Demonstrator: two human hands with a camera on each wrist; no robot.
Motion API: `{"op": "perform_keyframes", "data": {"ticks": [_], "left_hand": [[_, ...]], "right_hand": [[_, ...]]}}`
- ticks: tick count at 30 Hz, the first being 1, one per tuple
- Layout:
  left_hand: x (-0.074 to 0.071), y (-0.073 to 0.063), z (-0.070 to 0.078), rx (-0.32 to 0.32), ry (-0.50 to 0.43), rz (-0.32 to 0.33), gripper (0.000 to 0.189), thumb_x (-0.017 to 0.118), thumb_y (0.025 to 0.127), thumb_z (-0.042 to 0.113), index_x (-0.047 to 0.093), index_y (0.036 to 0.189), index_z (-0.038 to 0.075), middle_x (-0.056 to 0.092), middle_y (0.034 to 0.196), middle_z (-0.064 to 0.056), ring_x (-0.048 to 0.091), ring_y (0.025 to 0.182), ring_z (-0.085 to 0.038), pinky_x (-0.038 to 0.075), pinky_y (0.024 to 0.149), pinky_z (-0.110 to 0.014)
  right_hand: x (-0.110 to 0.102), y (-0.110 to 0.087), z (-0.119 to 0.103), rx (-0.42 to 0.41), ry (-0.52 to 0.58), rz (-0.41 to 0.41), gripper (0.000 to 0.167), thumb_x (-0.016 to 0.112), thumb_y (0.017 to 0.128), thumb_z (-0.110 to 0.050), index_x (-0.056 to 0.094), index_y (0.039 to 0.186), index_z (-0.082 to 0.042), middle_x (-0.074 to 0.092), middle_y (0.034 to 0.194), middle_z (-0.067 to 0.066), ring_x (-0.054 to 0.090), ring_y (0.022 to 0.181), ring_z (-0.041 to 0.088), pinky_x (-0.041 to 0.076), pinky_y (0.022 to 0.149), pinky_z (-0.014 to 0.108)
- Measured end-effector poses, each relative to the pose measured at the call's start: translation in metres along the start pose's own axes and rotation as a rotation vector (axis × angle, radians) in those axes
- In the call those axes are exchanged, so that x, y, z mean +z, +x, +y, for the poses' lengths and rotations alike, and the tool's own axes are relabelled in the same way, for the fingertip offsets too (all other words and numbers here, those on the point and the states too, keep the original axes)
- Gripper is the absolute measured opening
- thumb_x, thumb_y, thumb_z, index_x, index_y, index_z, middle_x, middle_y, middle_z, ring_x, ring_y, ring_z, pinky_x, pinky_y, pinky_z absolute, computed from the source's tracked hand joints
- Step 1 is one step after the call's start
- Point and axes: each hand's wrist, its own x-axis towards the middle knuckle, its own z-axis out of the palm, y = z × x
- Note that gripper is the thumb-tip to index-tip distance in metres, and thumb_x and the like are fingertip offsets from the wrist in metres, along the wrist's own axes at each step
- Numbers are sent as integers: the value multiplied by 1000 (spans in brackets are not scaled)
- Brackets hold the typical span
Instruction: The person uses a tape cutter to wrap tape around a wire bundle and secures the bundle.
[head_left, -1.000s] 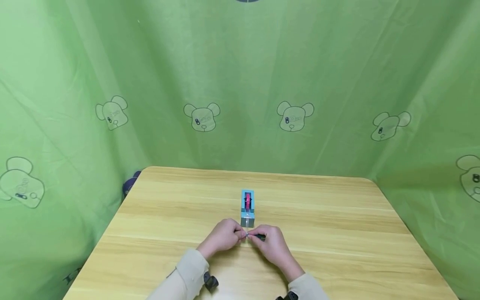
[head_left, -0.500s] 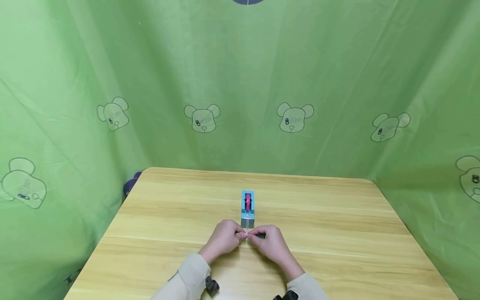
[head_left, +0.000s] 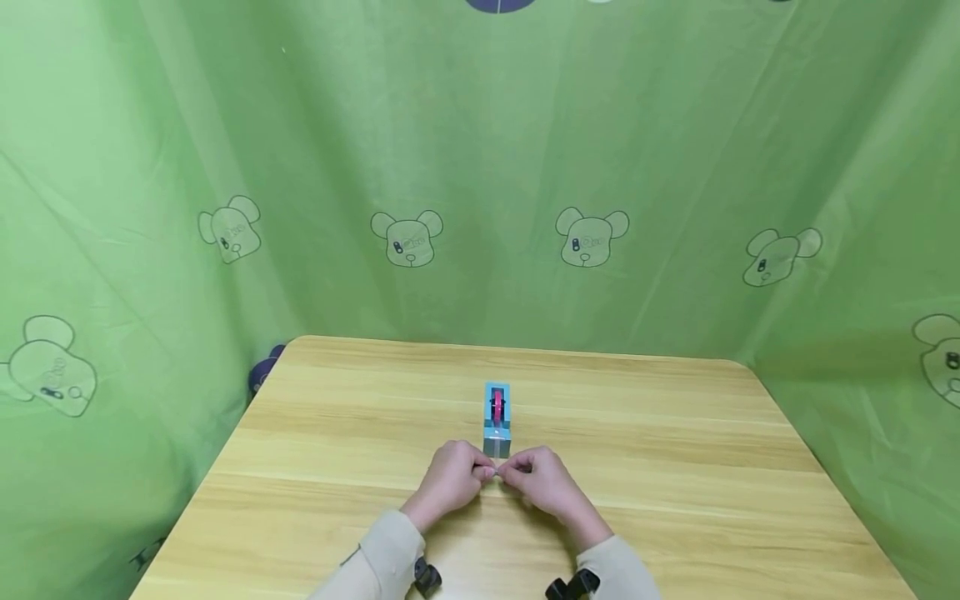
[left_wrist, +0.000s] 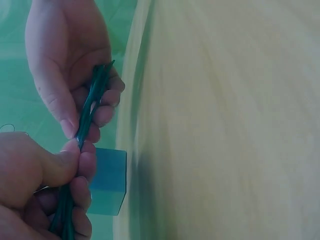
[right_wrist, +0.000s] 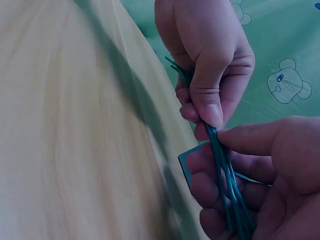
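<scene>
A bundle of thin, dark green, wire-like strands (right_wrist: 226, 175) runs between the two hands, its loose ends fanning out on both sides. My left hand (head_left: 452, 477) pinches it near the middle between thumb and fingers. Close beside it, my right hand (head_left: 547, 481) holds the other half, thumb and forefinger at the same spot and the strands lying across its fingers. A blue tape dispenser (head_left: 497, 435) with a pink-red tape core (head_left: 498, 406) stands just beyond the fingertips. From its front a clear tape strip (head_left: 497, 450) reaches down toward the pinched spot, where fingers hide its end.
Both hands work over a light wood-grain table (head_left: 660, 467). A green curtain (head_left: 495, 125) printed with bear heads surrounds its back and sides. Black wrist cameras (head_left: 427, 577) sit at both cuffs.
The dark strand end seen beside the right palm has gone out of sight in the head view as the fingers shift slightly around the bundle. Both hands stay by the dispenser.
</scene>
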Motion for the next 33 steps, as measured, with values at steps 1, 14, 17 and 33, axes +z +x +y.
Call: {"op": "perform_keyframes", "data": {"ticks": [1,14,17,33], "left_hand": [[0,0,0,-1,1,2,6,76,87,12,81,86,16,74,84,5,63,74,-6,53,73,-28],[-3,-2,-1,-2,-25,-20,5,76,87,15,80,90,17,74,88,6,63,77,-6,53,76,-29],[-5,-2,-1,-10,-19,-41,5,75,88,16,80,90,16,72,85,8,59,70,-4,51,70,-27],[-20,6,-1,-47,-48,-250,32,55,101,23,70,74,15,65,67,4,51,55,-9,43,57,-27]], "right_hand": [[0,0,0,5,1,0,10,71,91,-12,76,89,-4,71,84,5,57,72,15,48,65,28],[3,3,9,-9,-14,50,8,75,88,-16,76,88,-7,70,82,-1,58,70,15,48,60,25],[4,3,10,-9,-16,59,7,76,87,-16,76,87,-10,70,83,-2,58,72,15,49,62,26],[5,2,13,-85,-40,105,6,77,85,-12,77,87,-17,73,91,-6,65,87,13,53,85,40]]}}
